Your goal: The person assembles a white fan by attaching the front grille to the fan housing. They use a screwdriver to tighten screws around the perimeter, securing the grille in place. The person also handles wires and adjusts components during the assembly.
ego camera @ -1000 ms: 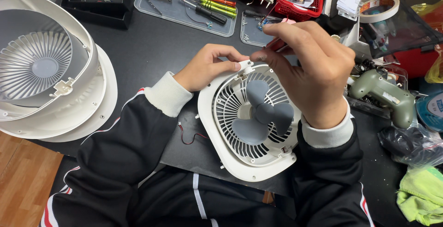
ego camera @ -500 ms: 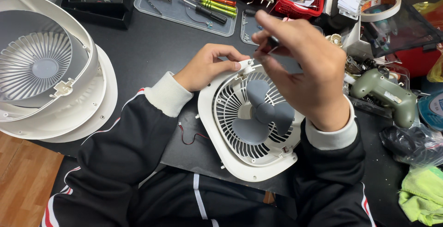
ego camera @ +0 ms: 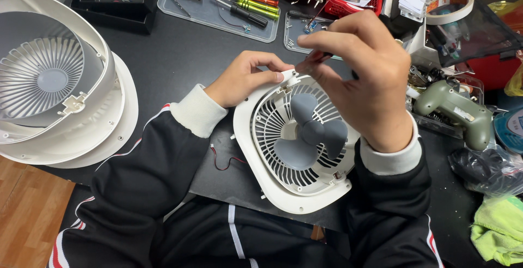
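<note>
Fan: small, white, square housing, lying flat near desk's front edge, grille and grey blades facing up, axis vertical. Casing seemingly part-dismantled: red wire trails loose at its left side. Left hand: clenched on fan's far-left corner, steadying. Right hand: fingers pinched round thin dark tool, likely screwdriver, tip at same corner. Remaining screws: cannot tell.

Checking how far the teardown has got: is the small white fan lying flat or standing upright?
Lying flat. The small fan rests grille-up on the black table, grey blades facing the camera, steadied by the left hand.
</note>
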